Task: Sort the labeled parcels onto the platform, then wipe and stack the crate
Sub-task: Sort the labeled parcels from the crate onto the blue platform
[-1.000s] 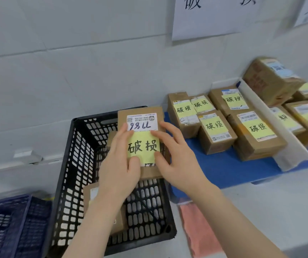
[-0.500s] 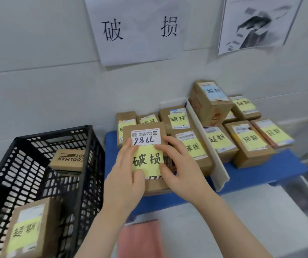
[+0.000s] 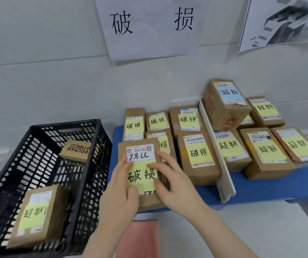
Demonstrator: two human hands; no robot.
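Blue platform [image 3: 261,187], labelled parcels [image 3: 198,155], white divider [image 3: 222,175]

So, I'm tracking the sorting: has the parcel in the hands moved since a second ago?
Yes. The parcel, held above the crate then, is now to its right, over the blue platform.

A white sign [image 3: 149,27] with two black characters hung on the far pale wall [image 3: 37,53], a grey printed poster [image 3: 283,23] hung to its right, and a white divider [image 3: 226,187] stood below.
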